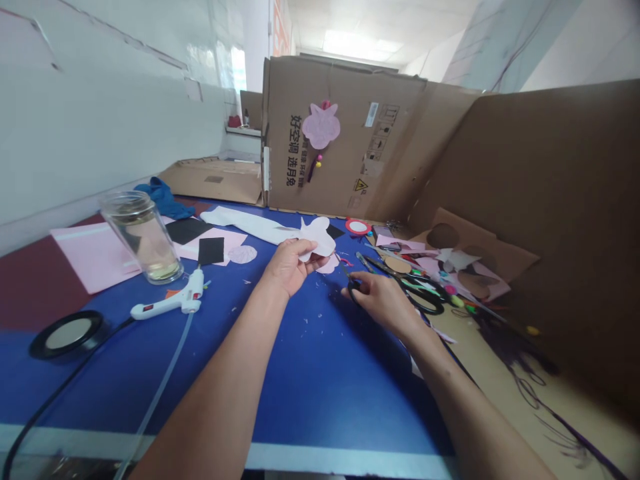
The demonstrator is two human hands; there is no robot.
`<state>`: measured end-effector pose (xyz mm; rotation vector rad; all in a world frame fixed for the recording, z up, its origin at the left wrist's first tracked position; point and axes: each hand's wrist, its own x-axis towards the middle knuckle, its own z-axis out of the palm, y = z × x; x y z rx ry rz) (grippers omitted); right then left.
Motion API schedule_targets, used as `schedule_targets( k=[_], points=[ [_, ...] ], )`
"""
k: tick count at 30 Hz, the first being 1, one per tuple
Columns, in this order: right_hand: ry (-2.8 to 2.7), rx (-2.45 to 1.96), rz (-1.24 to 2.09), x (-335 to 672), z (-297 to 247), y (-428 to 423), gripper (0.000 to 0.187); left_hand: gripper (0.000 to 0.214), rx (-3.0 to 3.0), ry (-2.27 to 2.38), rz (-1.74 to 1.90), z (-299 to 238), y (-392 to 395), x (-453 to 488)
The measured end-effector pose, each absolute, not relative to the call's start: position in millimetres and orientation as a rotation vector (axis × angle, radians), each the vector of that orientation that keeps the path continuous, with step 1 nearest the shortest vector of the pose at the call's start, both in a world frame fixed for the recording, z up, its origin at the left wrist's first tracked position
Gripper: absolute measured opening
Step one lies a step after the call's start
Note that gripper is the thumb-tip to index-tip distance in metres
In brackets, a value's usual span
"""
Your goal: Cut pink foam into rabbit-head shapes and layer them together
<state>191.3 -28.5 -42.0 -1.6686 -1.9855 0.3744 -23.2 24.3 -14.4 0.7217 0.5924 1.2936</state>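
Observation:
My left hand (293, 265) pinches a pale, lobed paper cut-out (320, 235) with a pointed tip, held above the blue table (305, 373). To its right, my right hand (380, 295) is closed round small black-handled scissors (354, 291), the blades pointing toward the cut-out but apart from it. Beneath the cut-out lies a pink paper piece (329, 265), partly covered. Tiny paper scraps are scattered on the table. A pink cut-out with beads (321, 127) hangs on the upright cardboard (390, 87) ahead.
At left are a glass jar (150, 243) of liquid, a white glue gun (175, 301) with its cord, a black tape roll (96, 331), a black square (211, 251) and a pink oval (243, 255). Paper offcuts (470, 280) and larger scissors (425, 297) crowd the right.

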Motion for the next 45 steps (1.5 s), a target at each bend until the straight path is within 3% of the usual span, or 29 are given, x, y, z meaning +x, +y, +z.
schedule_targets(
  k=[4, 13, 21, 34, 45],
  points=[
    [-2.068, -1.689, 0.325, 190.5, -43.5, -28.4, 0.032, 0.018, 0.744, 0.609, 1.278, -14.7, 23.1, -21.7],
    [-2.158, -1.733, 0.443, 198.8, -36.6, -29.8, 0.041, 0.013, 0.75, 0.652, 1.267, -16.4, 26.0, -21.8],
    [-2.189, -1.403, 1.281, 228.5, -9.1, -36.9, 0.055, 0.014, 0.802, 0.715, 1.184, -15.1, 28.6, -36.1],
    [-1.96, -1.297, 1.47, 233.8, -1.7, -45.4, 0.053, 0.043, 0.951, 0.721, 0.883, -9.0, 21.5, -36.1],
    [-1.876, -1.24, 1.488, 230.4, -6.3, -43.0, 0.049, 0.039, 0.958, 0.753, 0.853, -4.6, 16.3, -30.5]
  ],
)
